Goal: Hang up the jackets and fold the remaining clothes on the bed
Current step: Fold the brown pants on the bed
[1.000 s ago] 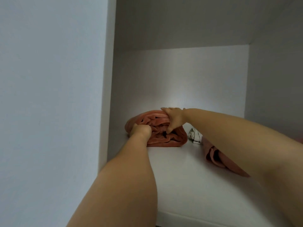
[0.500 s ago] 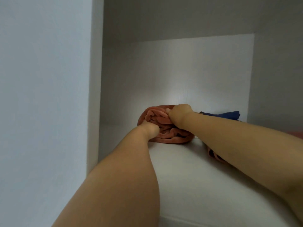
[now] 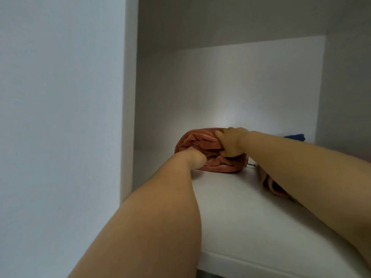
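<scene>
While both of your bare arms reach deep into the white wardrobe compartment, your right hand point(image 3: 230, 144) lies on top of the folded rust-orange bundle point(image 3: 197, 138), its fingers curled down into the folds so that it grips the cloth at the upper right side. Your left hand point(image 3: 195, 159) is pushed against the bundle's lower front edge. Seen from behind the wrist, its fingers are hidden, so it cannot be told whether they grasp the fabric or only press on it. The bundle rests on the white shelf point(image 3: 230, 209), far back and close to the back panel point(image 3: 220, 87), a little apart from the left side panel point(image 3: 128, 97). Its layers are rumpled and stacked, with rounded folds facing you. Just to the right of the bundle, a small white scrap with dark marks point(image 3: 251, 165) peeks out between it and your right forearm; what it is cannot be made out. Under that forearm lies a pink cloth point(image 3: 273, 186), mostly covered, nearer the front edge than the bundle. Farther back on the right, a dark blue cloth point(image 3: 295, 137) shows above your forearm near the right side panel point(image 3: 345, 87). A plain pale wall point(image 3: 60, 117) fills the left of the view.
</scene>
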